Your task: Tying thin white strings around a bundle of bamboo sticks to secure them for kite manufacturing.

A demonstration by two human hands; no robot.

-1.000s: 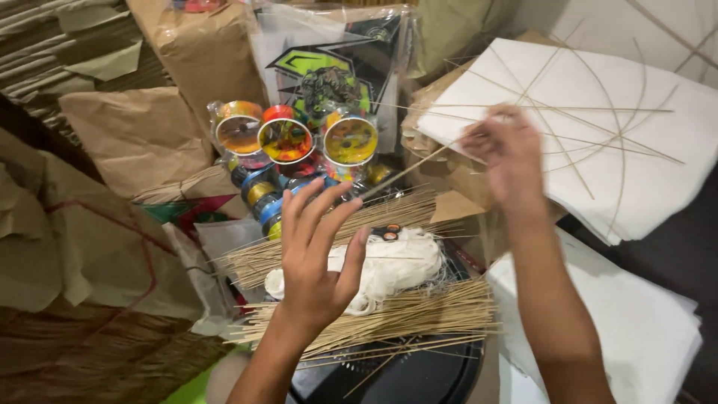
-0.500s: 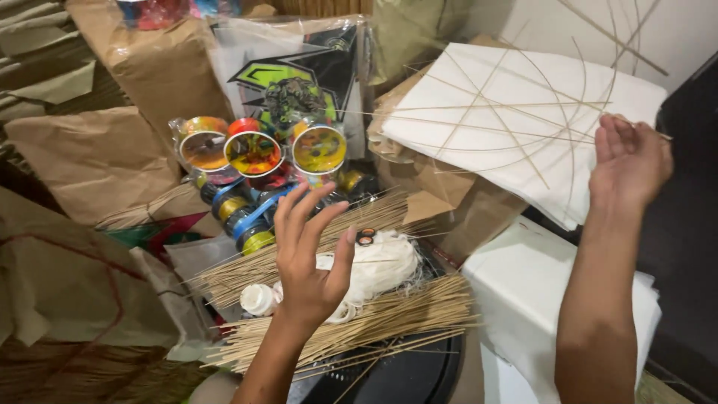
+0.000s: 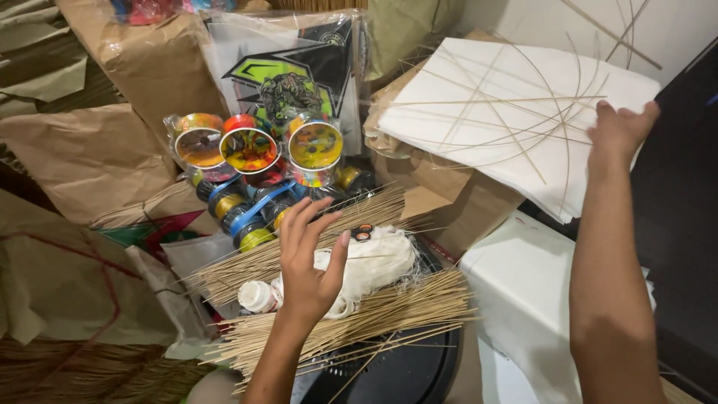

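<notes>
Nearest, two bundles of thin bamboo sticks (image 3: 351, 318) lie across a dark round object, mostly hidden beneath them. The left hand (image 3: 310, 265) hovers over a heap of white string (image 3: 378, 258) between the bundles, fingers spread, grip open and empty; a small white bottle (image 3: 258, 296) lies just left. Farther right, the right hand (image 3: 619, 129) rests open on the edge of stacked white paper kites (image 3: 486, 112), steadying them. Beyond stand colourful reels (image 3: 250, 150), wrapped so details blur.
</notes>
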